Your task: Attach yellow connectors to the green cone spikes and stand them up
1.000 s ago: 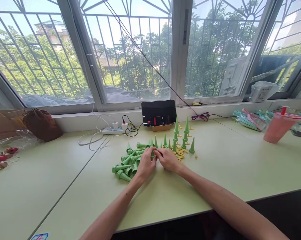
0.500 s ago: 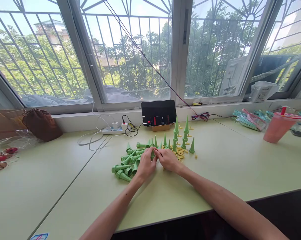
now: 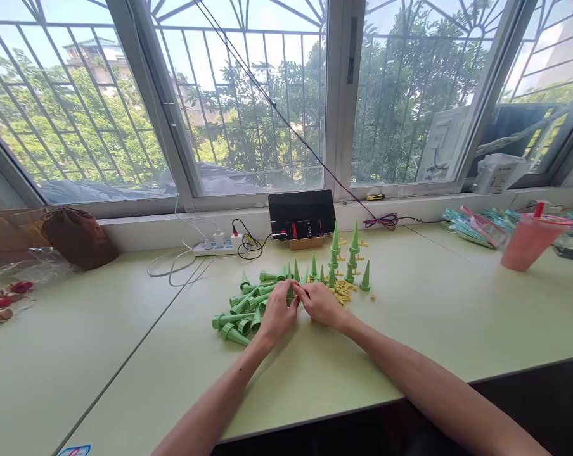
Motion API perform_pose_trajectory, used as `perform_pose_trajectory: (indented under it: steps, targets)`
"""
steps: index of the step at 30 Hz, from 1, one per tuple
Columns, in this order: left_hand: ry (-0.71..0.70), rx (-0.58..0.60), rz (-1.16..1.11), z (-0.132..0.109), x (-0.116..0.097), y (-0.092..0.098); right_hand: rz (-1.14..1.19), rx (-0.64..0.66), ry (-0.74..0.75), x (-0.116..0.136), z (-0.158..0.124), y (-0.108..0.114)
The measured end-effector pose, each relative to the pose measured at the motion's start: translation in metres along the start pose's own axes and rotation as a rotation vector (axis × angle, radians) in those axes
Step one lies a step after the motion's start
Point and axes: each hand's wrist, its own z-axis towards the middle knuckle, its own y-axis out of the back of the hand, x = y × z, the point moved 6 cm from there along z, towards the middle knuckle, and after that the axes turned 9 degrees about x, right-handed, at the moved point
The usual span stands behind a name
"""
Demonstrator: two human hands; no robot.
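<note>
My left hand (image 3: pixel 281 310) and my right hand (image 3: pixel 321 303) meet at the fingertips over the middle of the table. Both are closed in a pinch, and what they hold is hidden by the fingers. Left of them lies a heap of green cones (image 3: pixel 241 316), mostly on their sides. Just right of my right hand are small yellow pieces (image 3: pixel 344 291). Behind the hands several green cones stand upright, among them two stacks (image 3: pixel 334 247) (image 3: pixel 354 250) with yellow pieces sticking out. A single green cone (image 3: pixel 365 278) stands to their right.
A phone (image 3: pixel 305 229) leans on a dark tablet (image 3: pixel 286 206) by the window. A power strip (image 3: pixel 215 246) with cables lies left of it. A pink cup (image 3: pixel 528 244) and packets (image 3: pixel 474 227) are at the right, a brown bag (image 3: pixel 80 237) at the left.
</note>
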Motion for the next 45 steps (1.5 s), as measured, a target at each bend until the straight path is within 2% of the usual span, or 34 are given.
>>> perform_pose_trajectory:
  steps: [5, 21, 45]
  targets:
    - [-0.006, -0.007, 0.004, 0.0005, 0.0021, 0.0, 0.006, -0.028, -0.004, 0.0026, -0.0023, 0.0041]
    - [0.035, 0.031, -0.006, 0.0009, 0.0055, -0.0022, -0.03, 0.011, 0.001, 0.0013, -0.0022, 0.0007]
    - [0.024, 0.003, -0.014, 0.001, 0.0076, -0.0027, -0.059, 0.012, -0.028, -0.0014, 0.0007, -0.003]
